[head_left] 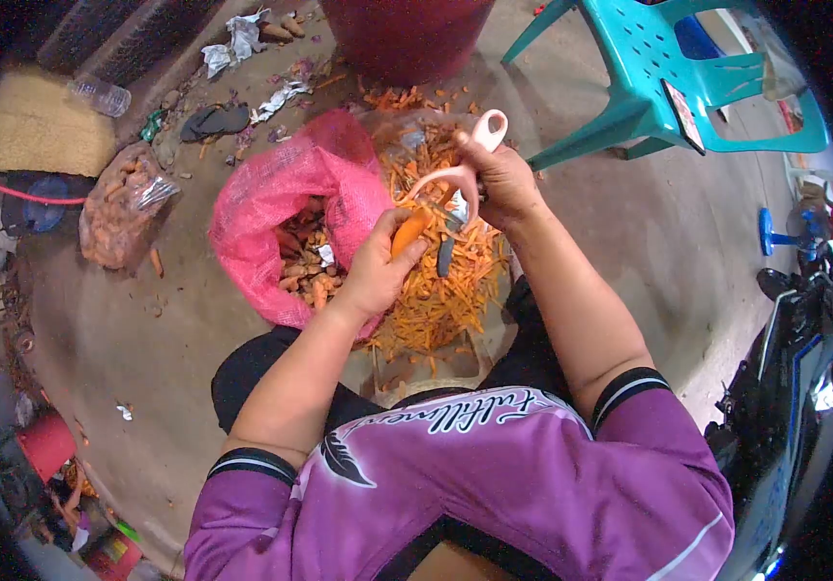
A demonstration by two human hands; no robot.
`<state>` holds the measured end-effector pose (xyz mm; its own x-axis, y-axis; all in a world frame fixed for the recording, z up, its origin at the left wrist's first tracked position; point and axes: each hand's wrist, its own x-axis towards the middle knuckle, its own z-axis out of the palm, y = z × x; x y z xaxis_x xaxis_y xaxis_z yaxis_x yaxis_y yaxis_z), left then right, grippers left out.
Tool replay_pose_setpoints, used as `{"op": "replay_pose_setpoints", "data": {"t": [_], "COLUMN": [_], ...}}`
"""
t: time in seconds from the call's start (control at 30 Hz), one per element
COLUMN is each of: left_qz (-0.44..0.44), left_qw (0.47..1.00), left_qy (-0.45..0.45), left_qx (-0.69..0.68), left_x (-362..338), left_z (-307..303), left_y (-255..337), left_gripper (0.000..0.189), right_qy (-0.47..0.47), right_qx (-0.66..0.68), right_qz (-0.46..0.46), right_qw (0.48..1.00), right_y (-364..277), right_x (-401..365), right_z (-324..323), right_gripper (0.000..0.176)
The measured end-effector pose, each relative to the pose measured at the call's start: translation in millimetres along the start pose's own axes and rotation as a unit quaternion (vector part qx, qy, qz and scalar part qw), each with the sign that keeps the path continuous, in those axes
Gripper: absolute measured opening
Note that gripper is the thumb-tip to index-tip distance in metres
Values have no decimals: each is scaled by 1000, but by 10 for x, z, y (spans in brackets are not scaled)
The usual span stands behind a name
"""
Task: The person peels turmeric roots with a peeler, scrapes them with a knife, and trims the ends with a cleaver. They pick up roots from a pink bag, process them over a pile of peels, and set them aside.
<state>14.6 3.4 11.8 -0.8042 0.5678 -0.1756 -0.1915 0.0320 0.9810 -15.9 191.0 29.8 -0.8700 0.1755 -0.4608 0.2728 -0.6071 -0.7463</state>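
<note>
My left hand is closed around an orange carrot piece. Just to its right, my right hand grips a pale pink peeler, whose forked head is beside the carrot. Under both hands lies a heap of orange peelings and strips. A dark, narrow object rests on the heap or hangs over it; which one I cannot tell. Left of my left hand, a pink mesh sack stands open with brownish carrots inside.
A dark red tub stands beyond the heap. At the upper right is a teal plastic chair with a phone-like object on it. A clear bag of roots, a dark slipper and scraps lie at the left; a motorcycle is at the right.
</note>
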Motion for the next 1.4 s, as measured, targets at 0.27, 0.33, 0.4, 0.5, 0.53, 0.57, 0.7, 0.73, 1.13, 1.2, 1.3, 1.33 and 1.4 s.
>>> {"op": "replay_pose_setpoints", "data": {"t": [0.27, 0.33, 0.4, 0.5, 0.53, 0.57, 0.7, 0.73, 1.13, 1.2, 1.3, 1.33, 1.4], "left_qz": [43, 36, 20, 42, 51, 60, 86, 106, 154, 171, 190, 178, 152], "left_qw": [990, 989, 982, 980, 981, 982, 969, 963, 942, 941, 954, 961, 971], "left_qy": [21, 34, 54, 45, 46, 48, 63, 60, 82, 86, 76, 78, 86], "left_qx": [132, 140, 179, 191, 183, 175, 221, 240, 286, 279, 217, 199, 161], "left_x": [0, -25, -36, -28, -20, -16, -35, -28, -64, -79, -99, -97, -88], "left_z": [2, 7, 6, -21, -22, -25, -53, -64, -194, -215, -199, -200, -188], "left_y": [99, 106, 133, 85, 85, 82, 89, 84, 62, 74, 93, 119, 169], "left_gripper": [32, 30, 29, 28, 28, 28, 25, 24, 25, 24, 23, 23, 22], "right_qy": [-37, -17, 50, 27, 6, -45, 1, 15, -68, -59, 71, 84, 48], "right_qx": [-148, -174, -184, -141, -131, -73, -84, -65, -63, -60, -164, -64, -51], "right_qz": [-76, -98, -106, -64, -49, -43, -39, -43, -8, 10, -74, -57, -47], "right_qw": [985, 980, 976, 988, 990, 995, 996, 997, 996, 996, 981, 993, 996], "right_y": [-58, 30, -65, -21, -8, 32, 53, 19, 154, 171, 145, 75, 107], "right_x": [-184, -128, -67, -6, -20, -100, 41, 35, -32, -14, 162, 119, 146], "right_z": [113, 90, 58, -34, -33, 51, -62, -42, 91, 78, -60, -24, -36], "right_gripper": [22, 26, 26, 24, 24, 23, 23, 23, 24, 22, 25, 26, 28]}}
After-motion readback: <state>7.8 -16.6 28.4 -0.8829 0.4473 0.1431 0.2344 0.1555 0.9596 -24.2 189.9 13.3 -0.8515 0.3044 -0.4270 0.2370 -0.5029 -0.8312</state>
